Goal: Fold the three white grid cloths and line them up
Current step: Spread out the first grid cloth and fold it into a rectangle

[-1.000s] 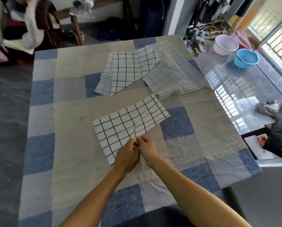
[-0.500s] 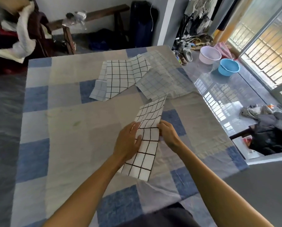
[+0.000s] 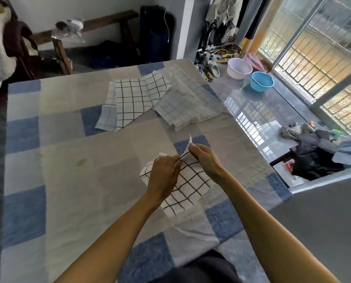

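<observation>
A white cloth with a bold black grid (image 3: pixel 188 185) lies folded on the table in front of me. My left hand (image 3: pixel 163 174) pinches its upper edge and covers its left part. My right hand (image 3: pixel 206 158) pinches the same edge beside it and lifts a corner off the table. A second bold-grid cloth (image 3: pixel 132 99) lies flat at the far middle of the table. To its right lies a larger cloth with a faint grid (image 3: pixel 188 101), partly crumpled. A small faint-grid piece (image 3: pixel 107 117) pokes out from under the second cloth's left side.
The table (image 3: pixel 68 180) wears a blue, beige and grey patchwork cover. On the floor at right stand a white basin (image 3: pixel 239 68) and a blue basin (image 3: pixel 261 81), with shoes (image 3: pixel 211 67) beside them. Dark clothes (image 3: pixel 317 158) are piled low right. A wooden bench (image 3: pixel 101 27) stands behind.
The near cloth lay spread flat a second ago, was then lifted hanging between both hands, and now lies folded on the table. Both hands have moved to its upper edge.
</observation>
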Demonstrator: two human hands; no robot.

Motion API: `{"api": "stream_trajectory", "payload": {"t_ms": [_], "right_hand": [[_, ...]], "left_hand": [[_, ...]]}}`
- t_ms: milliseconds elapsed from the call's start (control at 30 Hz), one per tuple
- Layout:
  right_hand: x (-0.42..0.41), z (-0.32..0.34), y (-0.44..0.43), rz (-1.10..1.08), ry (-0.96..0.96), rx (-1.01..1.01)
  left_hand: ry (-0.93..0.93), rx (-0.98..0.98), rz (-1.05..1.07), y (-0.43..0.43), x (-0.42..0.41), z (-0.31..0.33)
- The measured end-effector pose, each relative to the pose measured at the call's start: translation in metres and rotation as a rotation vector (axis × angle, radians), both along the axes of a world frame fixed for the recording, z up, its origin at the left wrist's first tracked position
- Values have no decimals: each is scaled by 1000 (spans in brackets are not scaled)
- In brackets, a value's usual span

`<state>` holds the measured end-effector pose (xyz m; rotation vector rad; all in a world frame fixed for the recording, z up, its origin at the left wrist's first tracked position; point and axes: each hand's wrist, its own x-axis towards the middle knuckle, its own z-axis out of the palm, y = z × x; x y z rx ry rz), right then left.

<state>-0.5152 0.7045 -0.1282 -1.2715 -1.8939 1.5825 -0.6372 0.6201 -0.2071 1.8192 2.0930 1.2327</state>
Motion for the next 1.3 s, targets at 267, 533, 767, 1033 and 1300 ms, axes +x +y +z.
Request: {"api": "stream_trajectory", "payload": {"t_ms": [267, 533, 767, 1033, 1300], "right_hand": [[-2, -4, -1, 49, -143, 210], [-13, -2, -3, -64, -116, 474], [-20, 1, 3, 34, -171, 759], [-20, 7, 10, 81, -205, 825], [-9, 23, 15, -110, -116, 752]], "left_hand": [[75, 40, 38, -3, -18, -4], [31, 123, 71, 1, -21, 9], [64, 120, 38, 3, -24, 18], [130, 144, 25, 1, -36, 28], [184, 131, 50, -13, -61, 22]]}}
